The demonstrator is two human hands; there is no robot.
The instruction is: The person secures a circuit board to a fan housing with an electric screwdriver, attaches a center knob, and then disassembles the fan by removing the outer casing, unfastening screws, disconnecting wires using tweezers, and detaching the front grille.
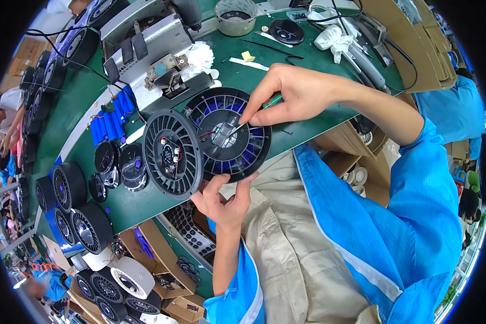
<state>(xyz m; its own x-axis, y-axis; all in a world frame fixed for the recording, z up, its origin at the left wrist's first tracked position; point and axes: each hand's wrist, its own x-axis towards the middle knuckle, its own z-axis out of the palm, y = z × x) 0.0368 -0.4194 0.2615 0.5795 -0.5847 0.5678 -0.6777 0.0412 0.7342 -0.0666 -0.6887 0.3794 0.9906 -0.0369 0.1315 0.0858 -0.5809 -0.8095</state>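
Observation:
My right hand [294,97] pinches a slim green-handled screwdriver [274,101]. Its metal shaft points down into the middle of an open round black fan housing [262,144]. Clear and purple parts show around the ribbed inside. Below the rim, my left hand [224,204] grips the housing with thumb and fingers. A black slatted fan cover [155,167], tilted up beside the housing, carries a small circuit board [171,157]. Thin red wire runs between cover and housing. The screwdriver's exact tip contact is hard to make out.
Blue battery packs [108,125] and glossy black round parts [132,167] lie left of the work. A grey metal machine [151,43] stands behind. Several black fan units [86,227] line the table's left side. A soldering-type tool [367,65] and cables lie at the back right.

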